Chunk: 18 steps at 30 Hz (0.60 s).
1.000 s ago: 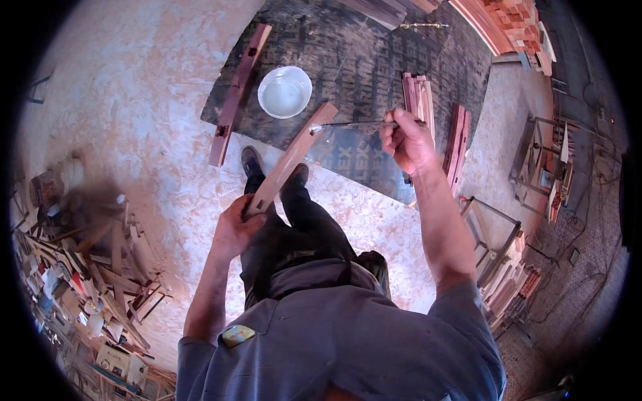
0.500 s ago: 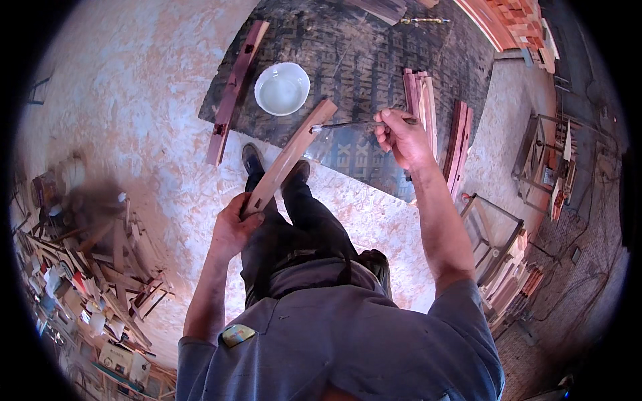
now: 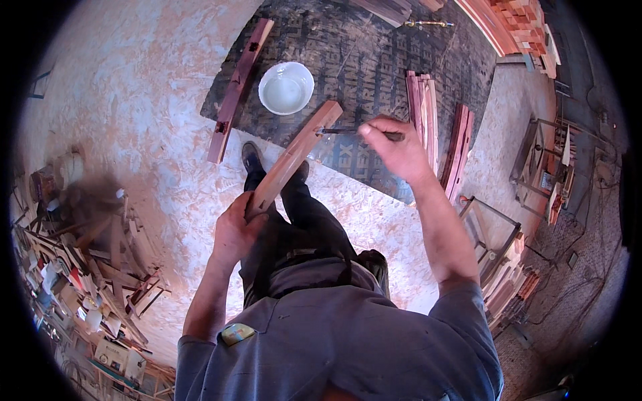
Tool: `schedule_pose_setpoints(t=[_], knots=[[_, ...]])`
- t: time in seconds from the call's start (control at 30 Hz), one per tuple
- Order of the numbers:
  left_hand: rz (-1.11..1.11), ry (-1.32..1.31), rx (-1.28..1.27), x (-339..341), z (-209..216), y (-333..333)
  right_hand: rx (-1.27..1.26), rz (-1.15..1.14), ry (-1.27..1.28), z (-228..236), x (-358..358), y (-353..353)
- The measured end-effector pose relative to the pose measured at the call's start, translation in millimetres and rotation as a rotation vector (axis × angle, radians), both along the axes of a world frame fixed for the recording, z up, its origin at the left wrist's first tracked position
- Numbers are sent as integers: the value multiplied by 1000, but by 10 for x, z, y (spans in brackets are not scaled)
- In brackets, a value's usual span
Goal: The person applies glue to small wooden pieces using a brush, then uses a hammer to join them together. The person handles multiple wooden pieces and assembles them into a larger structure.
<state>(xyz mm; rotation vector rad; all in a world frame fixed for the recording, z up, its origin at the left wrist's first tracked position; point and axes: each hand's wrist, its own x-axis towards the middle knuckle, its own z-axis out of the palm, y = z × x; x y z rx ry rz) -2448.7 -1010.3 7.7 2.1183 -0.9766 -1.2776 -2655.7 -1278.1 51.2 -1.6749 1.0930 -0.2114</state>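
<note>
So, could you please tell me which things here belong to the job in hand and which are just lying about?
In the job:
wooden bar, in the left hand
thin tool, in the right hand, tip at the bar
probably the white bowl

Seemingly lying about:
brass-coloured rod
scrap wood heap

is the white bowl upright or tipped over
Upright: the white bowl rests on the dark board with its round rim and open inside facing up. I cannot tell how full it is.
</note>
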Motion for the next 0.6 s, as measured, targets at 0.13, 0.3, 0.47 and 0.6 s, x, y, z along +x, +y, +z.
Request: schedule_pose_setpoints(t=[0.13, 0.3, 0.47, 0.6], knots=[[-11, -19, -9, 7, -19, 13, 76, 4, -26, -23, -7, 51], [62, 222, 1, 48, -34, -20, 233, -146, -33, -134, -124, 64], [131, 319, 15, 32, -148, 39, 351, -273, -84, -147, -171, 40], [200, 469, 71, 25, -120, 13, 282, -311, -95, 36, -103, -31]])
